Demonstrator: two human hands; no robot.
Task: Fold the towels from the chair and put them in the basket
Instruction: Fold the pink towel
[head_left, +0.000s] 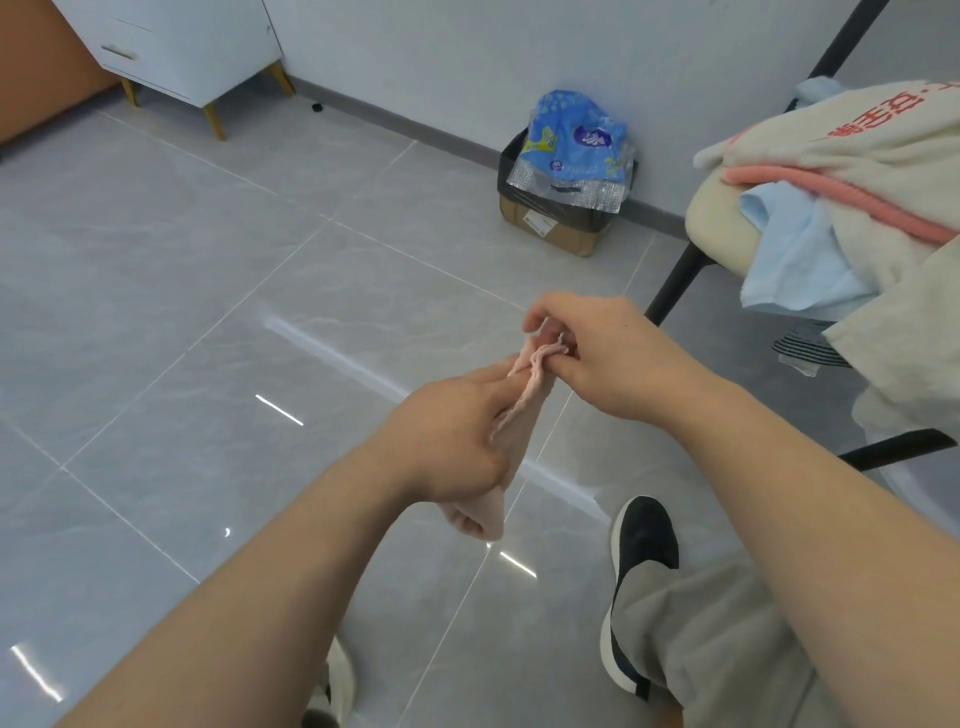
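Premises: domestic room, sparsely furnished. Evidence: glossy grey tiled floor (182, 312); white drawer cabinet (197, 47) on gold legs against a plain wall (467, 52); bag-lined cardboard box (550, 228) serving as bin; chair (717, 228) heaped with towels (795, 260) and laundry.

Single view, head-worn, wide-angle. It faces forward and steeply down onto the grey tiled floor (208, 270). Both forearms enter from the bottom edge. The left hand (457, 441) and right hand (613, 358) sit close to the lens, with the pink towel (522, 415) between them at frame centre. The person's own shoe (641, 561) is lower right. The chair (711, 223) is cropped by the right edge. The white cabinet (197, 47) top left and the cardboard box (556, 231) by the far wall lie farther off. Tile lines bow near the edges.
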